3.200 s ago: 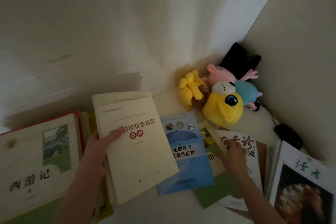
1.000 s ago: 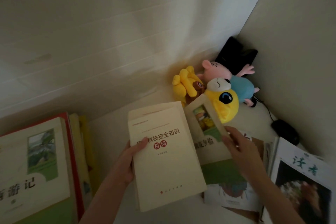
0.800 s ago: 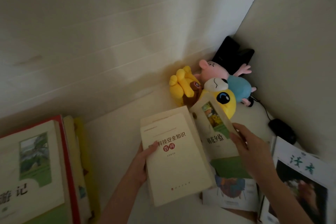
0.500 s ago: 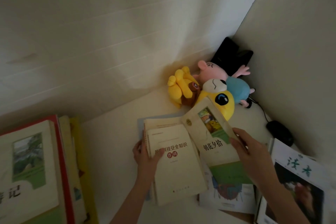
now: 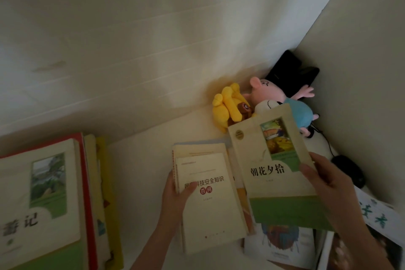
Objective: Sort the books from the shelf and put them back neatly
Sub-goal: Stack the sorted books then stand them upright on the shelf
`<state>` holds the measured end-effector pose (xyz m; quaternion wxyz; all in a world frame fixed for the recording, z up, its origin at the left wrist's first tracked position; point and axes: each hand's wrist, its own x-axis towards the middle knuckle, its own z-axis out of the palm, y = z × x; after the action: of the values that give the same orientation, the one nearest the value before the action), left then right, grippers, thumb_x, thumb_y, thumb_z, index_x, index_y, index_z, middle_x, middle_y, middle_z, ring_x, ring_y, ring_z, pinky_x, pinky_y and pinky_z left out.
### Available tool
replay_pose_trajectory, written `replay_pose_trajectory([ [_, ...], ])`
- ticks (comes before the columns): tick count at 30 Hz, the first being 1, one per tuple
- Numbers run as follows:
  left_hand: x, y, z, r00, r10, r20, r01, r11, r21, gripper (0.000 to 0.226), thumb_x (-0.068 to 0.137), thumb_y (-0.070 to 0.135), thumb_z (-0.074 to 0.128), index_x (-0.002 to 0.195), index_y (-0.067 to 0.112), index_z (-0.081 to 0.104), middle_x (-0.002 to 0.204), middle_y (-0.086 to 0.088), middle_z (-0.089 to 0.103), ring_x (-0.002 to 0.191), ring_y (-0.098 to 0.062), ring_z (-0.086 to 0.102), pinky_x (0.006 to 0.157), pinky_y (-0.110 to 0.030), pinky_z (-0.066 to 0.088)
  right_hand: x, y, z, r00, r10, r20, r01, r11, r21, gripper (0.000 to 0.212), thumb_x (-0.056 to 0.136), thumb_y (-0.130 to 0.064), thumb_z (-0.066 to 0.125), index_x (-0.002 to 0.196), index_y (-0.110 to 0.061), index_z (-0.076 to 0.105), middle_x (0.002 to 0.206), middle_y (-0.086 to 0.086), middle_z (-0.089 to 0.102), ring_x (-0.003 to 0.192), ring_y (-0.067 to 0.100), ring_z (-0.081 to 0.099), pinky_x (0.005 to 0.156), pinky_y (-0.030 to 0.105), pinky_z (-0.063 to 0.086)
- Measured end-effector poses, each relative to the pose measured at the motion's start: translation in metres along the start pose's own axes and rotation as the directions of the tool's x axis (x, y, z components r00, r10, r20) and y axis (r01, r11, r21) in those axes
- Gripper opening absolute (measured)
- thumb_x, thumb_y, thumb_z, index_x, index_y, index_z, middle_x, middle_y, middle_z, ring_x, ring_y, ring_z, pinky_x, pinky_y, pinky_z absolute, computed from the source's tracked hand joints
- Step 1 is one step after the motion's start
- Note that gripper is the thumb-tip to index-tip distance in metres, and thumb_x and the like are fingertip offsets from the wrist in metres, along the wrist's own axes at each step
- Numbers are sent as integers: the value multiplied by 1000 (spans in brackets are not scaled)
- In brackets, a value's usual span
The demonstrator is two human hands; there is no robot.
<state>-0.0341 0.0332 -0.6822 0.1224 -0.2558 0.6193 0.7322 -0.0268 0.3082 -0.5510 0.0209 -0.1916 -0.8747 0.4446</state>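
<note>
Cream book [image 5: 212, 215] gripped at left edge by left hand [image 5: 175, 201] | green-banded book [image 5: 274, 186] tilted alongside, gripped by right hand [image 5: 326, 184]

The pale shelf board [image 5: 142, 171] runs into a corner, where a yellow plush toy [image 5: 228, 105] and a pink pig plush [image 5: 267, 92] lie bunched together in front of a black object [image 5: 287, 72] propped against the wall. At the left end lies a stack of books [image 5: 43, 204] topped by a large cream-and-green cover, with yellow books [image 5: 107, 193] just beside it. Mid-board there's a pile topped by a cream book [image 5: 210, 210]. To the right lie a white-covered book [image 5: 282, 247], a magazine [image 5: 377, 215] and a small black mouse-like thing [image 5: 348, 171] on a cable [image 5: 324, 138].
</note>
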Motion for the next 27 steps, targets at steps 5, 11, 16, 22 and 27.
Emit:
replay_pose_trajectory([
  [5, -10, 26, -29, 999, 16, -51, -18, 999, -36, 46, 79, -4, 69, 119, 12, 53, 108, -12, 69, 88, -29, 71, 63, -40, 59, 3, 8, 3, 1000, 7, 8, -7, 999, 42, 23, 95, -14, 53, 104, -35, 57, 81, -36, 64, 71, -6, 62, 65, 25, 43],
  [11, -16, 60, -57, 981, 46, -186, -58, 996, -62, 64, 81, 1, 68, 136, 22, 41, 114, -1, 63, 91, -20, 66, 63, -36, 58, 5, 33, 28, 981, 134, 142, -157, 973, 168, 20, 94, -14, 54, 108, -26, 62, 86, -9, 72, 71, 3, 68, 62, 26, 51],
  [16, -26, 80, -60, 967, 148, -207, -150, 989, 6, 58, 82, 1, 67, 132, 19, 45, 113, 2, 64, 93, -18, 66, 58, -26, 57, 5, 56, 95, 912, 252, 323, -305, 944, 126, 15, 94, -10, 56, 107, -12, 62, 96, 7, 70, 88, 28, 68, 71, 34, 58],
  [22, -27, 89, -67, 965, 182, -192, -175, 983, 53, 60, 80, 0, 68, 131, 23, 47, 114, 2, 66, 95, -20, 67, 65, -34, 57, -5, 69, 143, 920, 331, 212, -304, 941, -148, 18, 95, -13, 52, 110, -4, 56, 106, 9, 58, 99, 25, 56, 84, 33, 46],
  [27, -30, 87, -73, 963, 169, -211, -169, 985, 16, 60, 80, 1, 68, 132, 22, 46, 116, -2, 66, 96, -23, 67, 70, -40, 58, -10, 67, 150, 905, 369, 210, -317, 916, -245, 54, 84, -16, 68, 131, -5, 44, 130, 12, 45, 119, 27, 42, 100, 40, 38],
])
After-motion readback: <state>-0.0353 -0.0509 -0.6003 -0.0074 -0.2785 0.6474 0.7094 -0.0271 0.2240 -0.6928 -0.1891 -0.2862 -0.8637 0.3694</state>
